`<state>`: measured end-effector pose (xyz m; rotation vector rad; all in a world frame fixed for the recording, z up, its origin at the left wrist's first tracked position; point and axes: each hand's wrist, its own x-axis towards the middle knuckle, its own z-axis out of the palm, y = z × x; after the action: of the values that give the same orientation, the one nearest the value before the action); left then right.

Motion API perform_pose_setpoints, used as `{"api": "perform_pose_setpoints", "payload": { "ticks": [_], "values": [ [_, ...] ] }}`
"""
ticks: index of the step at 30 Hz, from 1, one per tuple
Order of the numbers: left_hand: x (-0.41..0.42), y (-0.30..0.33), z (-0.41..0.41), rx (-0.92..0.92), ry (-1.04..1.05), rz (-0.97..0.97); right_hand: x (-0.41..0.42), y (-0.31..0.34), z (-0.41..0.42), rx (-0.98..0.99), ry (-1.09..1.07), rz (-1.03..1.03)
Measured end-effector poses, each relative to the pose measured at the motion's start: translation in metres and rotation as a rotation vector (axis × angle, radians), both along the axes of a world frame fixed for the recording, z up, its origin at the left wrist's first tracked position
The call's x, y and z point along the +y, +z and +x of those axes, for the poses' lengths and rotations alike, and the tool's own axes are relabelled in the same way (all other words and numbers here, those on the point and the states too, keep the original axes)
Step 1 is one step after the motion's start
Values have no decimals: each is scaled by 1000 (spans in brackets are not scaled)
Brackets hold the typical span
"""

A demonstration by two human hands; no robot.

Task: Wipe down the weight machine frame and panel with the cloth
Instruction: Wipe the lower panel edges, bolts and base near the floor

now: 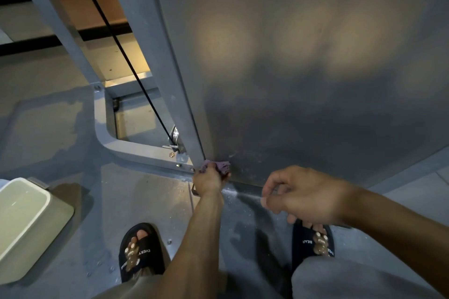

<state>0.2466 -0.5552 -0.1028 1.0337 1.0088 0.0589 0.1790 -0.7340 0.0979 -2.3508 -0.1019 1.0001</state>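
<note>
Down at the foot of the weight machine, the left hand (209, 178) has its fingers clenched around a bunched purple cloth (218, 165), pressing it into the corner where the grey frame upright (170, 68) meets the bottom edge of the large grey panel (303, 56). The right hand (301, 198) hangs free just in front of the panel's lower edge, its fingers loosely curled and holding nothing. Most of the panel above the cloth looks untouched from this angle, so the job seems far from done. Wet patches and droplets sit on the grey floor (73, 201) around the two slippered feet, so a slip is a fair risk if weight shifts while reaching up. A black cable (126, 60) runs down beside the upright to a metal fitting near the cloth; a loose fold could snag there. A pale bin (21, 223) stands close at the left, within kicking range.
</note>
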Motion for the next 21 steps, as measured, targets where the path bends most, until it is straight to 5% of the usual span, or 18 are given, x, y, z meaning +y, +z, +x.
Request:
{"api": "perform_pose_setpoints", "payload": {
  "ticks": [9, 12, 21],
  "values": [
    [-21, 76, -4, -460, 20, 288, 6, -12, 2, -54, -7, -13],
    [-18, 65, -3, -409, -20, 435, 2, -20, 3, -70, -51, -30],
    [-3, -14, 2, -121, -26, 260, -10, -37, -1, 20, -63, -3]
  ]
}}
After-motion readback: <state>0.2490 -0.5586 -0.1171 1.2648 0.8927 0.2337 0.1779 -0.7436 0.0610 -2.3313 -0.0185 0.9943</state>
